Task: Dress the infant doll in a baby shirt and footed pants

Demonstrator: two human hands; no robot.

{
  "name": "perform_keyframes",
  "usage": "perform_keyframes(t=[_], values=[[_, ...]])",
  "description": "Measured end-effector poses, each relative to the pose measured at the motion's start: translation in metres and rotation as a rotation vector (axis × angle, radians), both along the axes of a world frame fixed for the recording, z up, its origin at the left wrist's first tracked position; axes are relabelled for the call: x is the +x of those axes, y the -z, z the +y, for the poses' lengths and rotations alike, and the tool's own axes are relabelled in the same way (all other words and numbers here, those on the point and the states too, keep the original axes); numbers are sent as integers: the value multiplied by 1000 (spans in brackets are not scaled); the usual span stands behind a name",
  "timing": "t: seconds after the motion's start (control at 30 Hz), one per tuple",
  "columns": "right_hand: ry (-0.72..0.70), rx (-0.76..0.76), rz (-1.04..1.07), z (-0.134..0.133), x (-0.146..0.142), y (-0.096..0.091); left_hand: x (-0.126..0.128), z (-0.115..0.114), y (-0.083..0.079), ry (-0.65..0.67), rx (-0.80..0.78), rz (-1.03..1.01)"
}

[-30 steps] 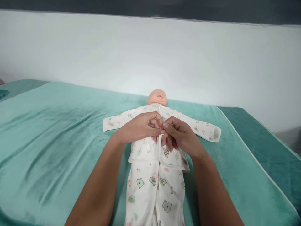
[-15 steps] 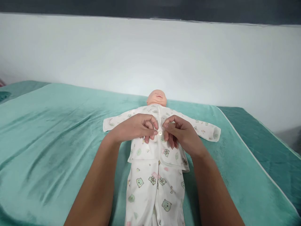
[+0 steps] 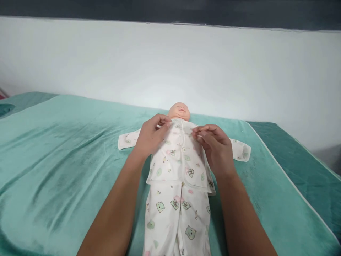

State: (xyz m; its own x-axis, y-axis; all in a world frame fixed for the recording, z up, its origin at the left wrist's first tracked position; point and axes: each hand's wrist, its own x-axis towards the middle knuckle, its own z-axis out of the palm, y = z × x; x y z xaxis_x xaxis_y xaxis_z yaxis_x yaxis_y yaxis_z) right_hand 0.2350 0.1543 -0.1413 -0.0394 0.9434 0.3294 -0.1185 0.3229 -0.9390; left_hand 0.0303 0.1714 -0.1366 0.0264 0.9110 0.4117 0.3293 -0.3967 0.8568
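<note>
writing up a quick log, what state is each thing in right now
Doll: lying on its back
Shirt: front edges together, sleeves spread sideways
Button: on the shirt front, fastening unclear
Pants: laid straight, lower ends out of view
Blanket: spread out, creased
Left hand: fingers bent at the shirt, grip unclear
Right hand: fingers bent over the shirt, grip unclear

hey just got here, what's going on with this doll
A person has both hands over the upper front of a doll's printed shirt, the left hand near the collar and the right hand by the other side of the chest. Whether the fingers pinch any cloth is unclear. The doll lies face up on a green blanket, with matching trousers below the shirt.
</note>
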Motion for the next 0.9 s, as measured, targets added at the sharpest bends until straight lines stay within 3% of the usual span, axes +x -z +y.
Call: perform_keyframes(t=[0.07, 0.13, 0.27, 0.4, 0.63, 0.9], values=[[66, 73, -108, 3, -6, 6, 5, 5, 5, -34, 117, 104], [96, 109, -237, 6, -12, 12, 10, 7, 8, 30, 174, 195], [84, 101, -390, 9, -16, 20, 15, 8, 7, 164, 162, 298], [52, 147, -494, 11, -13, 20, 16, 9, 7, 158, 116, 376], [77, 186, -633, 18, -16, 17, 17, 11, 12, 97, 83, 380], [79, 172, -646, 41, -6, 24, 16, 11, 12, 118, 52, 327]])
